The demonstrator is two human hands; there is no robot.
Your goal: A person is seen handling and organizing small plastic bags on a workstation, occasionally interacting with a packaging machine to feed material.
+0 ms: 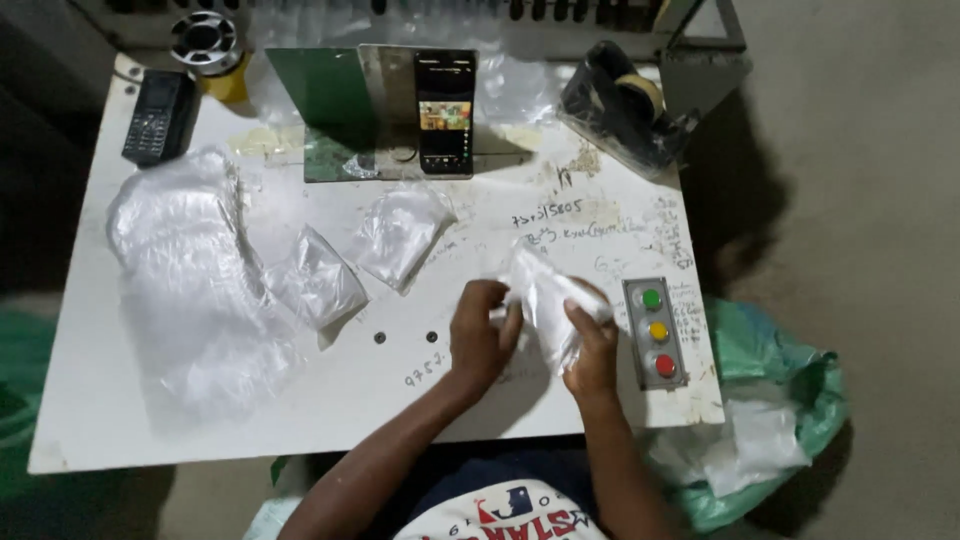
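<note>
We see the left hand (483,335) and right hand (592,345) both pinched onto one clear plastic bag (540,295) above the white table (330,400), beside the three-button panel (656,332).

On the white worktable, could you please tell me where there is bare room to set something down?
The worktable is bare along its near edge, below the large plastic sheet and left of the left hand. A smaller gap lies between the folded bags and the button box. The far edge is crowded: smartphone, keypad phone, tape dispenser.
</note>
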